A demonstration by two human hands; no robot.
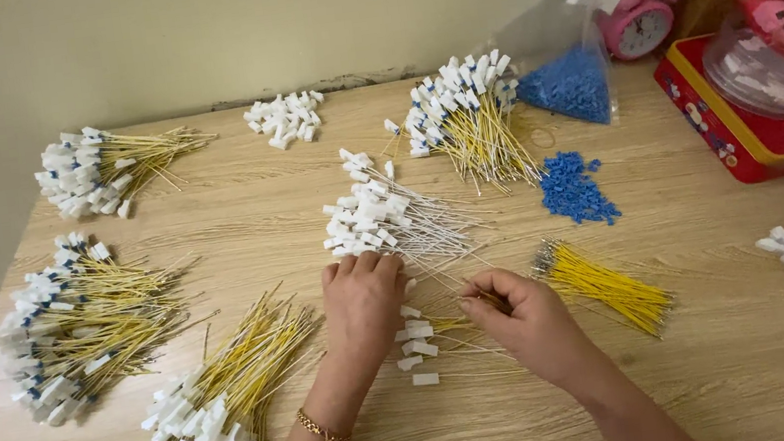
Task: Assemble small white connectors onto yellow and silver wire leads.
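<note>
Left hand: palm down on the table, fingers together and curled at the near edge of the white-wire pile; it seems to pin or gather wires. Whether it grips any, I cannot tell.
Right hand: thumb and forefinger pinched narrow on a thin wire, wrist coming in from the lower right.
Loose tags: a few white tagged wires lie between the two hands, spread singly, likely so each can be picked alone.
Near bundle: yellow wires with white tags, heads all one way, just left of the left forearm.
Bare wires: yellow, no tags, just right of the right hand, within easy reach.
Blue bits: small heap beyond the bare wires.
Left bundles: tagged with white and blue, set well apart at the table's edge.
Far bundle: same kind, beside a clear bag of blue bits.
Far right: pink clock, red tin.
</note>
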